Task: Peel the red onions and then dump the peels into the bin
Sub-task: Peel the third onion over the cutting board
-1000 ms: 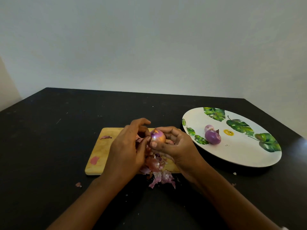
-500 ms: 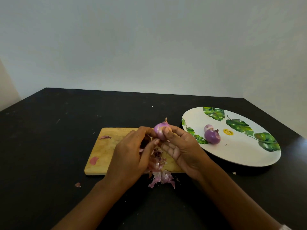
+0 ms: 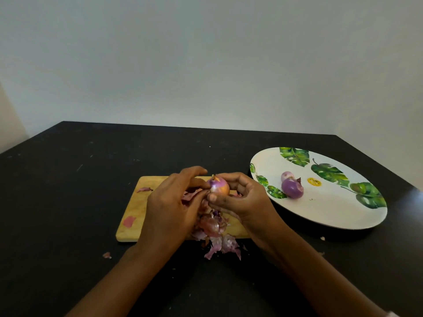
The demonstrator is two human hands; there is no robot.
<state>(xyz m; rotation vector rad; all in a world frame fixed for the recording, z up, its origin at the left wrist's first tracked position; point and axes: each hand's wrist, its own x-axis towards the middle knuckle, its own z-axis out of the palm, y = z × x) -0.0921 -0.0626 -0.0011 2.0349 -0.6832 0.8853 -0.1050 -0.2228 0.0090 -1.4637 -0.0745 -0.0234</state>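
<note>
A small red onion, partly peeled with an orange-brown patch of skin, is held above the wooden cutting board. My right hand grips it from the right with curled fingers and thumb. My left hand pinches at its left side with thumb and fingers. A heap of purple peels lies under my hands, spilling over the board's near edge onto the table. Two peeled onions, a larger one and a smaller one, sit on the white leaf-patterned plate. No bin is in view.
The black table reaches to a pale wall behind. Loose peel scraps lie on the board's left part and on the table near the front left. The plate stands right of the board, close to the table's right edge.
The onion was turned between my hands and now shows its orange-brown patch again, sitting slightly lower than half a second ago. My left fingers moved back onto its left side.
</note>
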